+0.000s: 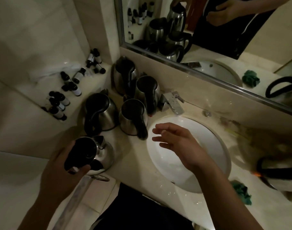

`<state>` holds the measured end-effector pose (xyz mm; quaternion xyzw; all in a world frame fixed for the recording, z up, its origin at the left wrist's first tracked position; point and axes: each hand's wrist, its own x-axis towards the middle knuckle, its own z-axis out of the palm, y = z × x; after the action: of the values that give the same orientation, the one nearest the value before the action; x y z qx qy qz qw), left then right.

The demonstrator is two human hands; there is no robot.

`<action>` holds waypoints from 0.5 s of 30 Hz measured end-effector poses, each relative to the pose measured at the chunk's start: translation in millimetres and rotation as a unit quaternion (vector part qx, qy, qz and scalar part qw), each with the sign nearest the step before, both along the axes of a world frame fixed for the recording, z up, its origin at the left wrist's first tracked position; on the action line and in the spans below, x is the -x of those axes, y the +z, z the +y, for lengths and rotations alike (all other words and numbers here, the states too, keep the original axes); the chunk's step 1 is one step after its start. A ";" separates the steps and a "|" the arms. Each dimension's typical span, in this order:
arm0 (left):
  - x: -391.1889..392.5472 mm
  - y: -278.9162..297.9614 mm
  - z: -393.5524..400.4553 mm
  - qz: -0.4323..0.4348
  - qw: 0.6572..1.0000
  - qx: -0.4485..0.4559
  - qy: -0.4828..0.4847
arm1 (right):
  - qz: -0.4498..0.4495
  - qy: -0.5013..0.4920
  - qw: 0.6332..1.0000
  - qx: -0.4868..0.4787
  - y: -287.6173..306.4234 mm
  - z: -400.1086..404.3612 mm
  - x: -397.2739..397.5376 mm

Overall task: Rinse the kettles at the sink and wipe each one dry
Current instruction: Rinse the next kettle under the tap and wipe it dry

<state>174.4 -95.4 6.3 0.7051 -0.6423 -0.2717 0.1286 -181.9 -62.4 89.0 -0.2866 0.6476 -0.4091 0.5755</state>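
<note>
My left hand [62, 170] grips the black handle of a steel kettle [103, 153] that rests on the counter's near left corner. My right hand [176, 143] hovers over the white sink [213, 141], fingers spread and holding nothing. Several more steel kettles with black lids stand left of the sink: one [107, 113] at the left, one [130, 120] beside the basin, one [147, 90] by the chrome tap [172, 103], one [123, 75] in the back corner. A green cloth [241, 191] lies on the counter right of the sink.
Another kettle with a black handle [279, 171] sits blurred at the right edge. Several small dark bottles [65, 92] crowd the ledge at the left. A mirror [208, 39] runs along the wall behind the tap. A towel ring [100, 177] hangs below the counter edge.
</note>
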 end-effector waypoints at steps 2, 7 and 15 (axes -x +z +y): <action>8.0 0.6 1.2 0.019 0.999 -0.021 -0.028 | -0.004 0.013 1.000 -0.003 -2.0 -4.7 -8.7; 33.8 5.0 -2.2 0.077 0.992 -0.026 -0.099 | -0.004 0.035 0.999 -0.008 -6.0 -9.9 -24.7; 39.1 -9.8 9.7 0.178 0.974 -0.129 -0.046 | -0.006 -0.018 1.000 -0.009 -2.9 10.1 -7.5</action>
<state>135.3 -85.7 -3.5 0.6256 -0.6006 -0.4791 0.1357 -174.3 -52.4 86.1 -0.2680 0.6526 -0.4152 0.5743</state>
